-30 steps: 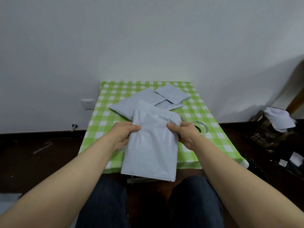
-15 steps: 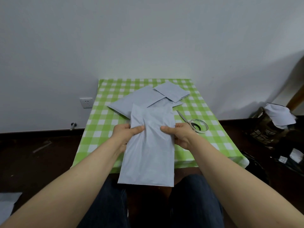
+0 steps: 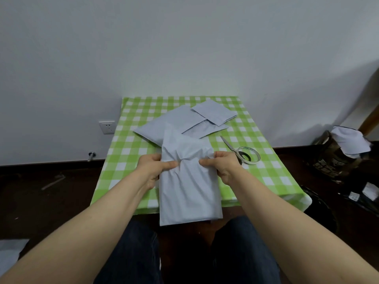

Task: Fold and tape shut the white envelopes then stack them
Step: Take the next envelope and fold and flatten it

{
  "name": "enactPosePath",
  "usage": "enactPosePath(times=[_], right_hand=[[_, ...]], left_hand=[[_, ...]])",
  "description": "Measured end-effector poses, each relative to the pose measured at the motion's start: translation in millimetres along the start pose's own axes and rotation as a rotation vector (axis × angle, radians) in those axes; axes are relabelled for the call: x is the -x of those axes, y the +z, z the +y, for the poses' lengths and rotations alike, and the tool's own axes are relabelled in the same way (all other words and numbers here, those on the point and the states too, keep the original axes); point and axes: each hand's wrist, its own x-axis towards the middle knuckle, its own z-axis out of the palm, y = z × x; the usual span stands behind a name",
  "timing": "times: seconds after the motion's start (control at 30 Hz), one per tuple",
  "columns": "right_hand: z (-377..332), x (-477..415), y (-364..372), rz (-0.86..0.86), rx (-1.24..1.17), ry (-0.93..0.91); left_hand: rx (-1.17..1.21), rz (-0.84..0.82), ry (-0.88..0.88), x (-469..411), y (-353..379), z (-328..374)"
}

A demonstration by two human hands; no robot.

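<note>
At frame centre, the left hand (image 3: 152, 169) and right hand (image 3: 223, 167) pinch opposite sides of a white envelope (image 3: 188, 191), its fold seemingly barely begun. Above, one folded envelope (image 3: 213, 114) tops flat envelopes (image 3: 164, 124); taping and stacking likely remain.

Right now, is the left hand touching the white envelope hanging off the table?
Touching. The head view shows the left hand pinching the white envelope at its left edge, with the thumb pressed on top of the crumpled paper.
</note>
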Motion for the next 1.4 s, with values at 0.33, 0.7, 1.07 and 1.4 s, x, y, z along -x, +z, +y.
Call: enactPosePath(times=[0.33, 0.7, 1.07, 1.4], right_hand=[[-3.3, -0.8, -1.0, -0.024, -0.084, 0.022], [-7.6, 8.9, 4.2, -0.007, 0.067, 0.008], [-6.7, 6.9, 10.4, 0.053, 0.053, -0.187], [-4.2, 2.9, -0.6, -0.031, -0.071, -0.051]], left_hand=[[0.086, -0.005, 0.024, -1.4, 6.4, -1.4], [0.107, 0.07, 0.05, 0.9, 10.9, -0.6], [0.043, -0.006, 0.067, 0.9, 14.7, -2.1], [-0.023, -0.029, 0.047, -9.3, 3.5, -0.9]])
